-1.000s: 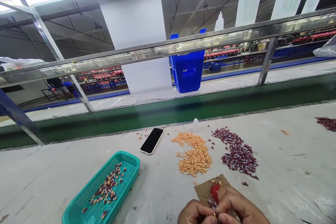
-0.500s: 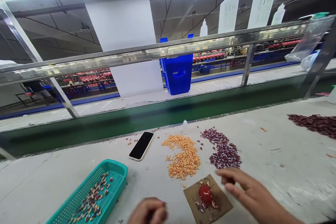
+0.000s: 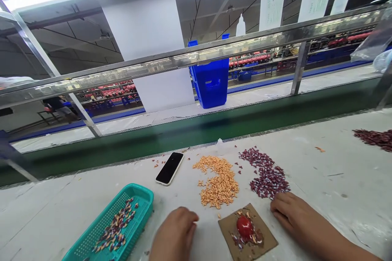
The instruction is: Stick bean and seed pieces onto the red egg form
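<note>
Small orange pieces lie in a loose pile on the grey table, and dark purple pieces form another pile to their right. In front of them is a brown square board bearing a shiny red dome with scattered bits around it. My right hand rests at the near edge of the purple pile, its fingers bent and pressed together, their tips hidden. To the left of the board, my left hand hovers with thumb and fingertips close together; anything between them is too small to make out.
A green basket with mixed pieces stands at the left. Beyond it lies a phone. More dark pieces are at the far right. A blue bin and a metal rail are behind.
My right hand has moved from beside the board to the purple pile's near edge. My left hand has come further into view and turned. The camera view has shifted slightly.
</note>
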The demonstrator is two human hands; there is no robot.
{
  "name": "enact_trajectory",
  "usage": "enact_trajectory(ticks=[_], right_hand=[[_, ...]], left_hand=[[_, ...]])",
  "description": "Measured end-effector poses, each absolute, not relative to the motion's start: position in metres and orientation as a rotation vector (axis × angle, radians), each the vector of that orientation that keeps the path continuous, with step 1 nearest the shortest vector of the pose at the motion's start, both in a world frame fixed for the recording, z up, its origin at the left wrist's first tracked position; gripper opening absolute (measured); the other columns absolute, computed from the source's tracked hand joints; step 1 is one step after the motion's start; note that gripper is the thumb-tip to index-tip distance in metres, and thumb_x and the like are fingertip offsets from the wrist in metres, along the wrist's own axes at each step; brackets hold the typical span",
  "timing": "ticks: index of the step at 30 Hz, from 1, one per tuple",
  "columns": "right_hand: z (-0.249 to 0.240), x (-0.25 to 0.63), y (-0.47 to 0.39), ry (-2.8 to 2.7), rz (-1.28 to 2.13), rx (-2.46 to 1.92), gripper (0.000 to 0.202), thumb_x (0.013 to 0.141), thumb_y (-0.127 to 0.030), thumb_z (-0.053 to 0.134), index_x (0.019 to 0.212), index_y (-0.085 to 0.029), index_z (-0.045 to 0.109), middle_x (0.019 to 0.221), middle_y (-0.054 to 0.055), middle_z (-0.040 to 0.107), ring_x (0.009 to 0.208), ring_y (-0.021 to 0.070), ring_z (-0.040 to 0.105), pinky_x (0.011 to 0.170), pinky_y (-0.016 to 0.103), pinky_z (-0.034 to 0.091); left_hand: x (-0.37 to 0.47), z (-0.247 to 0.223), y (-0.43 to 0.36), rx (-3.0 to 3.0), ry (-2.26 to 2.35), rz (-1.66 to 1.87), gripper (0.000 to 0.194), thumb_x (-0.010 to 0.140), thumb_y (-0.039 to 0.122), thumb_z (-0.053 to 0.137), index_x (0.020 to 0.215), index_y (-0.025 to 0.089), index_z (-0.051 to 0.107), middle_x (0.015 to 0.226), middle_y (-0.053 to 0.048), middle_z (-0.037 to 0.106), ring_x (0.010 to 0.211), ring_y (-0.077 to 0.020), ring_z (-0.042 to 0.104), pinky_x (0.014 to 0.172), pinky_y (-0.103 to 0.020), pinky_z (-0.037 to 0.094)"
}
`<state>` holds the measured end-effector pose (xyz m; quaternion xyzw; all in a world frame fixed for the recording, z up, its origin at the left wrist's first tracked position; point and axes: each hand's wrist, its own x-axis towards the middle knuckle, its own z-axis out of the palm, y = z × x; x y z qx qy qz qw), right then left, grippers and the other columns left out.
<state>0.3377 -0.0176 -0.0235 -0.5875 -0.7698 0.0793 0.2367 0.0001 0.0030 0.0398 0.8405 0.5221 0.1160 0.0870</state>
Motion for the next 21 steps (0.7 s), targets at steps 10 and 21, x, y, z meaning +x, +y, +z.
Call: enact_trajectory(ticks=[10,21], right_hand=[[-0.017,0.331,-0.026,-1.928,0.461,-1.580,0.016,0.084,-0.026,0.050,0.072,-0.025,0.062,0.073,0.004,0.067,0.068,0.0224,0.062,0.062,0.033,0.051],[0.014,0.278,-0.043,-1.782,1.095,-1.233,0.016,0.082,-0.031,0.056,0.078,-0.026,0.071,0.075,0.003,0.073,0.070,0.0213,0.067,0.065,0.029,0.053]], left_hand=[[0.065,0.031,0.030,2.731,1.287,-0.111,0.028,0.083,0.006,0.042,0.085,0.017,0.068,0.090,-0.010,0.069,0.083,-0.0253,0.063,0.068,-0.032,0.047],[0.065,0.014,0.000,2.665,1.154,0.095,0.016,0.082,0.015,0.055,0.088,0.020,0.069,0.084,-0.008,0.074,0.074,-0.0253,0.067,0.060,-0.028,0.041]])
